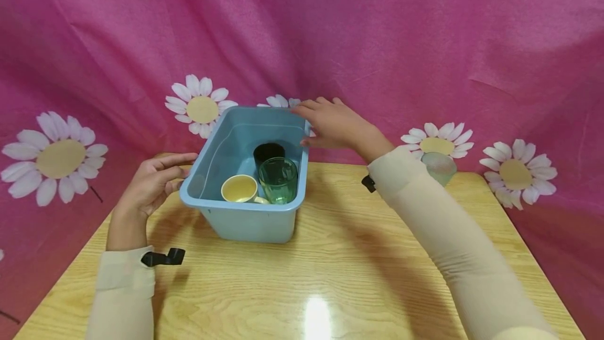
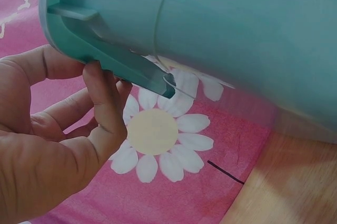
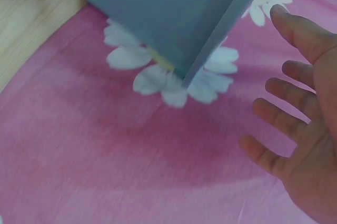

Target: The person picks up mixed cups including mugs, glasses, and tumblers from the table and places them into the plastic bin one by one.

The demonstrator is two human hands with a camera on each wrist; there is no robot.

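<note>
A blue plastic tub [image 1: 252, 223] stands on the wooden table. It contains a yellow mug [image 1: 239, 189], a green glass [image 1: 278, 180] and a dark cup [image 1: 269, 151] behind them. My left hand [image 1: 150, 185] is at the tub's left side, its loosely bent fingers touching the outer rim; the left wrist view shows the fingertips [image 2: 92, 69] against the rim's lower edge. Over the far right corner is my right hand [image 1: 337, 125], fingers spread. In the right wrist view its fingers [image 3: 279, 116] appear apart from the tub wall and hold nothing.
A frosted clear glass [image 1: 439, 167] stands at the back right of the table [image 1: 330, 266], partly hidden by my right sleeve. A pink cloth with large daisies [image 1: 377, 41] hangs behind and around the table. Black straps sit on both wrists.
</note>
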